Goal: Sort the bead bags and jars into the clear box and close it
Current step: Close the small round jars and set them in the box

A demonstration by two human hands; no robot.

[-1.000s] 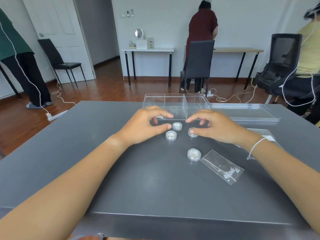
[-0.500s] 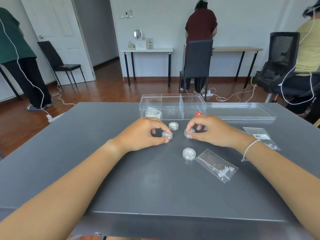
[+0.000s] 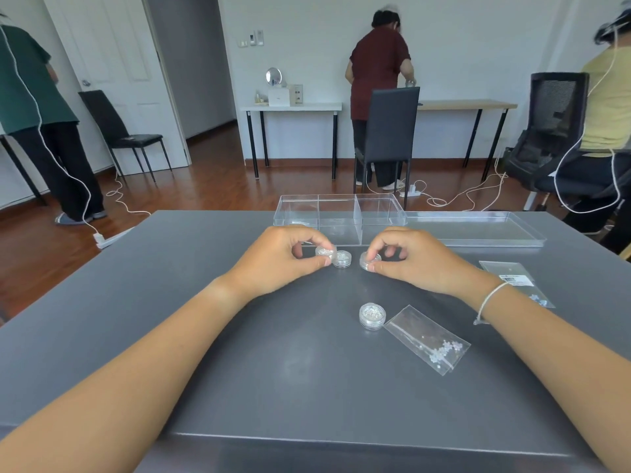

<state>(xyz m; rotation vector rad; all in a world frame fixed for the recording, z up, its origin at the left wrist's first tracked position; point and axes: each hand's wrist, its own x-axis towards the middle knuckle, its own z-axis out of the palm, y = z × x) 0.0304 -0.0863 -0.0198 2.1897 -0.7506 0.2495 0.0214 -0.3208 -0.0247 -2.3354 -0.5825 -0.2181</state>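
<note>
Each hand is picking up a little bead jar. The left hand (image 3: 280, 259) pinches one jar (image 3: 325, 253), tipped up, and the right hand (image 3: 409, 259) pinches another jar (image 3: 369, 260). Two more jars and two bead bags wait on the worktop (image 3: 170, 302). Next, I think, both jars go up into the clear box (image 3: 339, 215) behind. It is hard to see what is in the box.
</note>
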